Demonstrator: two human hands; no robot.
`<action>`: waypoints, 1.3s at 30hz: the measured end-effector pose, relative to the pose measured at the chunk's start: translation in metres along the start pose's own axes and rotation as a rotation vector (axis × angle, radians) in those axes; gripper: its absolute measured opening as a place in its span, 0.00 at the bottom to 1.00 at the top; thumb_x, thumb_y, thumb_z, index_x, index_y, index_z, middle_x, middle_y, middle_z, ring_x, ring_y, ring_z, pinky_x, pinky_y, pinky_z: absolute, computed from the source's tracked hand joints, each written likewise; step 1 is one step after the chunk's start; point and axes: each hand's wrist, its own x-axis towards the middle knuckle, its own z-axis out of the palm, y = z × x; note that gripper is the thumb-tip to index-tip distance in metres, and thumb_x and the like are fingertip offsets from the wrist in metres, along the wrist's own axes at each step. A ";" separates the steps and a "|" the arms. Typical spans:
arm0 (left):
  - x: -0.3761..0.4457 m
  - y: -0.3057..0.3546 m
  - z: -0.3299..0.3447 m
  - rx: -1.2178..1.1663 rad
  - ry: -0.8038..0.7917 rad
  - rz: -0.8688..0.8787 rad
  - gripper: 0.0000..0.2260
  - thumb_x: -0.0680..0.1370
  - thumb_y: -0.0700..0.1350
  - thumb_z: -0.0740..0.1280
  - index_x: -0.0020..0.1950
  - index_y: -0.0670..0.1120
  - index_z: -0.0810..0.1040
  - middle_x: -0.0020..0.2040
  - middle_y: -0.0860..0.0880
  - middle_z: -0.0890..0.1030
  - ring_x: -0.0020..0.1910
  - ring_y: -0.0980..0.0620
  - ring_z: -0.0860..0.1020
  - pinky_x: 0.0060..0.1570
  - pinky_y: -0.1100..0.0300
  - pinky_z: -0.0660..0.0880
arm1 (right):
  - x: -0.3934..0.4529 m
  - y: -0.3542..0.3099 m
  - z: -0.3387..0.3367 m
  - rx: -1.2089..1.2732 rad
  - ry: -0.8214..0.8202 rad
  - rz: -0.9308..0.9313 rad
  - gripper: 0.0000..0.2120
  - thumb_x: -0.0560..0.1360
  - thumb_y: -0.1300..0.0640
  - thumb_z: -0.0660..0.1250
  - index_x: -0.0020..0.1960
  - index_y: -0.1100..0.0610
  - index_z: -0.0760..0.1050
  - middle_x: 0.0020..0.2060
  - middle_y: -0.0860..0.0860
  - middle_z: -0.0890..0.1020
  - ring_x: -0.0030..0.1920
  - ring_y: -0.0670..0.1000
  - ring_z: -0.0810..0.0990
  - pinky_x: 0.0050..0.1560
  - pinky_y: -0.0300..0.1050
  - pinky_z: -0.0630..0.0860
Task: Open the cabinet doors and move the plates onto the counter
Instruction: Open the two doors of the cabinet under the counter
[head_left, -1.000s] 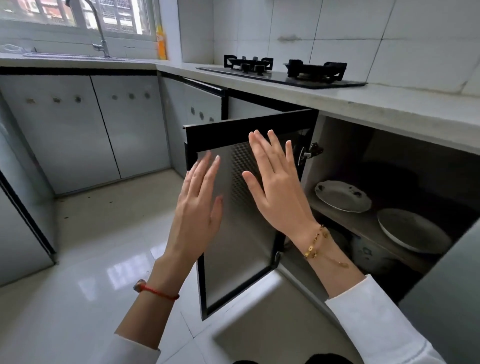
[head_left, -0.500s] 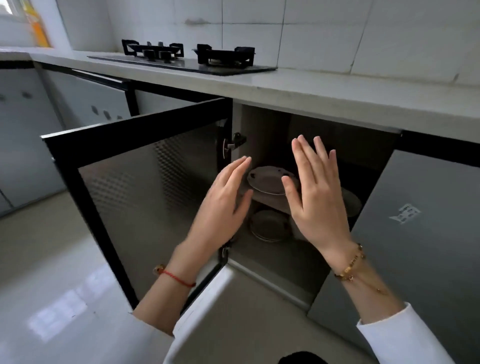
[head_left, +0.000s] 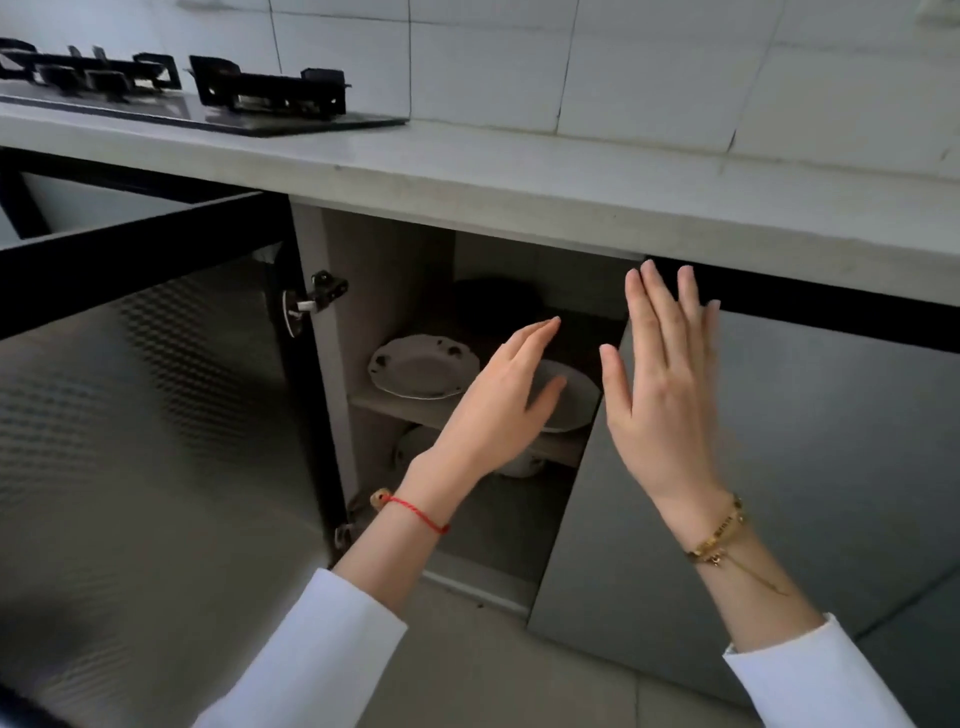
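The left cabinet door (head_left: 145, 441) stands swung wide open. The right door (head_left: 779, 467) is nearly closed, its left edge slightly ajar. On the inner shelf (head_left: 395, 408) lies a white plate (head_left: 423, 366), and beside it a second plate (head_left: 571, 397) partly hidden behind my left hand. A white bowl-like dish (head_left: 410, 447) sits below the shelf. My left hand (head_left: 498, 410) reaches into the opening with straight fingers, holding nothing. My right hand (head_left: 662, 384) is flat and upright at the right door's left edge, fingers straight.
The pale counter (head_left: 519, 176) runs above the cabinet, with a black gas hob (head_left: 208, 98) at its left end. White wall tiles rise behind. The open left door juts out into the floor space on the left.
The view has moved closer and rightward. Both hands have advanced toward the cabinet; the left one is now in front of the plates, the right one at the right door's edge.
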 end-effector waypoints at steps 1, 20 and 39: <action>0.004 0.000 0.006 -0.009 -0.007 0.002 0.26 0.81 0.47 0.63 0.77 0.48 0.59 0.76 0.51 0.64 0.74 0.54 0.64 0.70 0.62 0.64 | 0.001 0.005 0.000 -0.003 0.005 0.004 0.25 0.83 0.54 0.56 0.77 0.60 0.56 0.77 0.55 0.60 0.79 0.56 0.51 0.79 0.57 0.47; 0.049 0.001 0.037 -0.260 -0.175 0.028 0.14 0.81 0.43 0.64 0.66 0.41 0.74 0.56 0.47 0.82 0.54 0.53 0.81 0.53 0.51 0.78 | 0.017 0.035 0.012 -0.121 0.139 -0.051 0.22 0.82 0.56 0.59 0.74 0.59 0.64 0.69 0.56 0.71 0.74 0.56 0.63 0.73 0.55 0.64; -0.007 0.024 0.012 -0.364 -0.179 0.198 0.15 0.79 0.44 0.67 0.64 0.43 0.79 0.53 0.48 0.85 0.49 0.52 0.83 0.50 0.51 0.79 | -0.022 -0.002 -0.038 -0.311 0.199 -0.031 0.24 0.80 0.51 0.64 0.73 0.57 0.66 0.69 0.54 0.74 0.74 0.56 0.62 0.77 0.58 0.58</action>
